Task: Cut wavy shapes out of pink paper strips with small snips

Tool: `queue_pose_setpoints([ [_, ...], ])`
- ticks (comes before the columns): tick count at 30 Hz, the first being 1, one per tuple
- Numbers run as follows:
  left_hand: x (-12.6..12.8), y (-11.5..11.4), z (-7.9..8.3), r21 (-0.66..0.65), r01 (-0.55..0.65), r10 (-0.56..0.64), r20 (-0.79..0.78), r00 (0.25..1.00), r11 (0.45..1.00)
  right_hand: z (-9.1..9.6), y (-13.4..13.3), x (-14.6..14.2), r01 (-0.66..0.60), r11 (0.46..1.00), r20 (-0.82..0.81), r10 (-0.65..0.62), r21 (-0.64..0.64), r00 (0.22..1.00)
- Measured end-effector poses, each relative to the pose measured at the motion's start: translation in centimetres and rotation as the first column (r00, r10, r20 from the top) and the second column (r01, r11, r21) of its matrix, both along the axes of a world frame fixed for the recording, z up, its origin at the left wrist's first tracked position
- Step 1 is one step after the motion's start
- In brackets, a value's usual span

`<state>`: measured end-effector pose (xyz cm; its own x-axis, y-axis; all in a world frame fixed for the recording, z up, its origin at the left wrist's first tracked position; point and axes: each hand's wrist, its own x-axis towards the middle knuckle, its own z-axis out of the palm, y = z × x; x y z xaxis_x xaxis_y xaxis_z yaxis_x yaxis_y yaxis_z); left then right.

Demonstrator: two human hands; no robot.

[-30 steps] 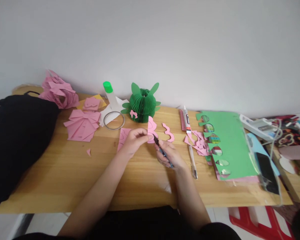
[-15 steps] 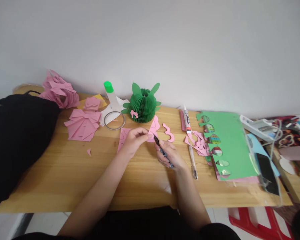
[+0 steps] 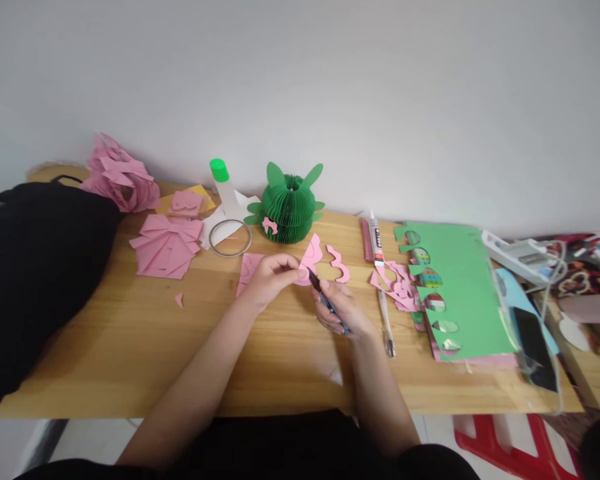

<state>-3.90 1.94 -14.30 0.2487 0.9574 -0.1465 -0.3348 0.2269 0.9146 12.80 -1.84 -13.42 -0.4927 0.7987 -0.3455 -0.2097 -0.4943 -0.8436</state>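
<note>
My left hand (image 3: 270, 279) pinches a small pink paper cut-out (image 3: 310, 257) with a scalloped edge, held just above the wooden table (image 3: 130, 347). My right hand (image 3: 341, 312) is closed around a dark pen-like tool (image 3: 325, 300), whose tip touches the lower edge of the pink cut-out. A second scalloped pink piece (image 3: 340, 264) lies on the table just right of the hands. A flat pink sheet (image 3: 247, 270) lies under my left hand. Behind them stands a green honeycomb paper ball (image 3: 287, 207) with leaf ears and a small pink bow.
A glue stick with a green cap (image 3: 223, 190), a tape ring (image 3: 230, 238) and folded pink paper (image 3: 167, 243) lie at the left. A glue tube (image 3: 375, 240), a pen (image 3: 386, 323), pink scraps (image 3: 400, 287), green card (image 3: 460, 287) and a phone (image 3: 533, 347) lie right. A black bag (image 3: 30, 267) covers the left end.
The pink cut-out in my left hand has tilted from upright toward the right. Both hands stay in nearly the same place; the view has shifted slightly.
</note>
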Motion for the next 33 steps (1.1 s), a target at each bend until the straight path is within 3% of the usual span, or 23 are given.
queue_pose_setpoints([
  [33,0.22,-0.03,-0.26,-0.018,-0.043,0.044,0.032,0.999,0.999,0.12,-0.1,-0.12,0.009,1.0,0.004,-0.009,0.008,1.0],
])
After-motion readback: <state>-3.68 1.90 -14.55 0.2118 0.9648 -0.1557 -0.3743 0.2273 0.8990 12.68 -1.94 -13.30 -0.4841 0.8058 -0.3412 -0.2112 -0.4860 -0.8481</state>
